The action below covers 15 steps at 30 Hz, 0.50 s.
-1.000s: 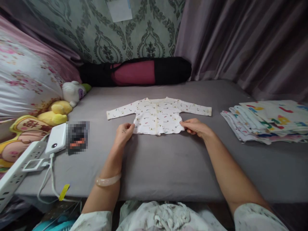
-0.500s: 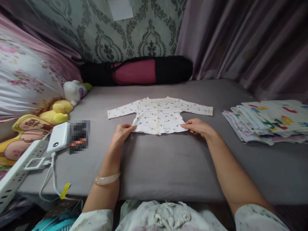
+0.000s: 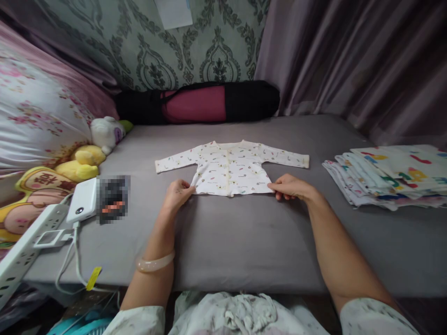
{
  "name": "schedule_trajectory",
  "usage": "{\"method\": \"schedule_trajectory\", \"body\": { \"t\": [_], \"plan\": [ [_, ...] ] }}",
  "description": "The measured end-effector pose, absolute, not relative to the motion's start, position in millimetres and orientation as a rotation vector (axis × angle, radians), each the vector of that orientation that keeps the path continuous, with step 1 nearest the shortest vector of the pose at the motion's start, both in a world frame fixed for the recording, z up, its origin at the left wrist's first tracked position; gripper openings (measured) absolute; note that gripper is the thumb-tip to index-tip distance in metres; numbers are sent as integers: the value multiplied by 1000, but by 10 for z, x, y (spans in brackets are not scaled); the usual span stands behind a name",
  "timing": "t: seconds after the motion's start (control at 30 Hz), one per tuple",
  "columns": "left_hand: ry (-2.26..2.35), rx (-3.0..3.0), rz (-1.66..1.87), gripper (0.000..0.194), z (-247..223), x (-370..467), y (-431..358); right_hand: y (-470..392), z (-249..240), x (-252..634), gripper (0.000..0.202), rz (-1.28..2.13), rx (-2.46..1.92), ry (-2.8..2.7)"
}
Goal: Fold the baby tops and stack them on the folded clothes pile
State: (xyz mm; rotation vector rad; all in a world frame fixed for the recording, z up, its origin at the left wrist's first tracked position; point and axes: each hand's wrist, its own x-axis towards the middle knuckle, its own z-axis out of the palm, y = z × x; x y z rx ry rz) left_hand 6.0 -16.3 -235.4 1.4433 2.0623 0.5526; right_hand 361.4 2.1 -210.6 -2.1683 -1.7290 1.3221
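A small white baby shirt [image 3: 230,170] with a tiny print lies spread on the grey sheet, its collar toward the wall and both sleeves stretched out sideways. At the hem's left corner, my left hand [image 3: 179,193] pinches the cloth between thumb and fingers. My right hand [image 3: 291,187] grips the right corner of the hem the same way. The hem runs nearly straight between the two hands. A row of pale fastenings goes down the shirt's middle.
Folded printed cloths [image 3: 394,174] are stacked at the right. On the left are a power strip [image 3: 31,246], a white power bank [image 3: 82,200] with cables, plush toys [image 3: 82,163] and a floral pillow [image 3: 38,111]. A black and maroon long bag [image 3: 195,103] lies along the wall.
My right hand has moved slightly to the right, drawing its hem corner outward. The hem looks straighter and flatter. My left hand has barely shifted.
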Motion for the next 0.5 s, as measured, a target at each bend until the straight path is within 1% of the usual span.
{"method": "schedule_trajectory", "body": {
  "t": [0.1, 0.13, 0.2, 0.27, 0.3, 0.4, 0.5],
  "plan": [
    [2136, 1568, 511, 20, -2370, 63, -167, 28, -2104, 3682, 32, 1183, -2233, -1898],
    [2174, 1635, 549, 20, -2380, 82, -166, 34, -2107, 3680, 33, 1046, -2233, -1949],
    [2193, 1833, 693, 21, -2410, 158, -161, 49, -2126, 3606, 33, 642, -2141, -1996],
    [2033, 2095, 807, 24, -2456, 276, -155, 61, -2172, 3444, 34, 297, -1895, -2043],
    [1889, 2229, 805, 28, -2485, 343, -152, 66, -2210, 3342, 37, 204, -1754, -2097],
    [1549, 2489, 581, 38, -2591, 522, -150, 72, -2370, 3059, 52, 154, -1497, -2366],
    [1573, 2498, 331, 49, -2686, 608, -161, 79, -2542, 2934, 61, 154, -1567, -2511]
  ]
}}
